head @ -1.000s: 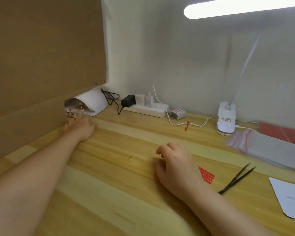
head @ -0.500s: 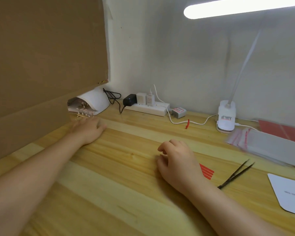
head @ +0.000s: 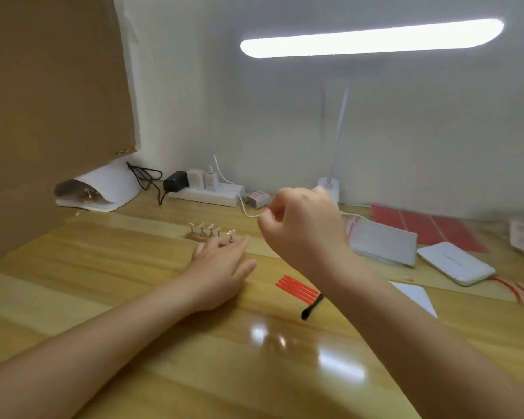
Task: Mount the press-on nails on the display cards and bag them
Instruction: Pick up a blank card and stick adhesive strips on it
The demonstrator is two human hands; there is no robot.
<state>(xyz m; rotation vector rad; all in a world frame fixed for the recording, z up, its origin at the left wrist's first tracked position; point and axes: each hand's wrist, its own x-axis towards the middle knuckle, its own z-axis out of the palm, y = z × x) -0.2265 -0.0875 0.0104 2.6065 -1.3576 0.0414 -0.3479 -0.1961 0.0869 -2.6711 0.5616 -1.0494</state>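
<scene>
Five press-on nails point(head: 210, 229) stand on a small holder just beyond our left hand point(head: 221, 267), which lies flat with straight fingers on the bench point(head: 133, 267), steadying the holder within reach. Our right hand point(head: 300, 225) hovers above, fingers curled; whether it pinches anything we cannot tell. Clear bags point(head: 381, 240) wait nearby for packing.

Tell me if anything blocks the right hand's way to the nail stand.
Nothing visible does. The right hand is raised above the table, to the right of the nail stand, with only bare wood between them. The left hand lies flat at the stand's near side, fingertips at its right end.
</scene>
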